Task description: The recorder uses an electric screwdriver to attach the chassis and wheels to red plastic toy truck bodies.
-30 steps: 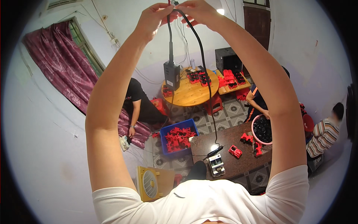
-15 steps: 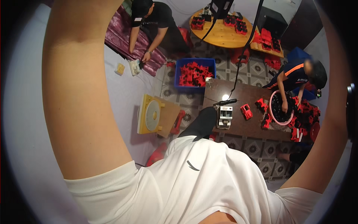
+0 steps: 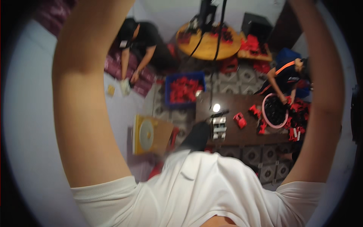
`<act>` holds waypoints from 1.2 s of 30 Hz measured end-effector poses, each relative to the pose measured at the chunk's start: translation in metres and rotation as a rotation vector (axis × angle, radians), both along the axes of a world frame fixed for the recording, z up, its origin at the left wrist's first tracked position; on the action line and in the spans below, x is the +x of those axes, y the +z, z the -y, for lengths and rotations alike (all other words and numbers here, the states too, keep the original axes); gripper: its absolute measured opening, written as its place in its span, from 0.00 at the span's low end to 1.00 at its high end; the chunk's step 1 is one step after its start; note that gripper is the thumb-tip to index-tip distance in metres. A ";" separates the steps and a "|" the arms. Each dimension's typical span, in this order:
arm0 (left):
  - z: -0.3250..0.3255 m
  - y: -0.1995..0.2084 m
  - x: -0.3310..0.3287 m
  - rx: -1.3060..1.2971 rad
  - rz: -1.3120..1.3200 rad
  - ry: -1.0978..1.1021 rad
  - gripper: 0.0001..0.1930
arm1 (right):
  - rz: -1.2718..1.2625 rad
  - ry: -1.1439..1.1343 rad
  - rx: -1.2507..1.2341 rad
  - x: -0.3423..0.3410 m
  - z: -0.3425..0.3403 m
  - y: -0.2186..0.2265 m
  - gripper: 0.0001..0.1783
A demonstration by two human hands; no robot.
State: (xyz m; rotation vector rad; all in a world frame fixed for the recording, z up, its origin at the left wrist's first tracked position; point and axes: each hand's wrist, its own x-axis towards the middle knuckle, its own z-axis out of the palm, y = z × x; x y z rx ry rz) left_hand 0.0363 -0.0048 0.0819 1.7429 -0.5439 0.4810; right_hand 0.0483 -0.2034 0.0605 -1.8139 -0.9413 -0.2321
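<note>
Grip out of view, a black cable hangs.

A smooth, plastic-looking black cable hangs at 1 o'clock, before a round, honey-coloured wooden table with a smooth top. At 3 o'clock, a dark brown rectangular tabletop gleams glossily under a pink round plastic basin. Soft, matt white shirt cloth creases at 6, and a purple cloth curtain hangs at 10.

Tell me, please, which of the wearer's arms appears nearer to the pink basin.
Right: in the picture, the right arm is a little to the right of the pink basin, while the left arm is far to its left.
</note>
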 end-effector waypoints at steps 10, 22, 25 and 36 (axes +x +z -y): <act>-0.007 0.026 0.016 0.168 -0.147 -0.168 0.12 | 0.690 -0.364 0.043 -0.031 0.010 0.043 0.11; 0.052 0.001 -0.010 0.388 -0.059 0.015 0.07 | 1.088 -0.422 0.036 -0.024 0.032 0.085 0.08; 0.039 0.007 -0.006 0.350 -0.019 -0.016 0.06 | 0.709 -0.543 -0.096 -0.010 0.027 0.060 0.10; 0.040 0.006 -0.008 0.238 -0.005 0.025 0.09 | -0.166 0.246 0.079 0.037 0.032 -0.028 0.15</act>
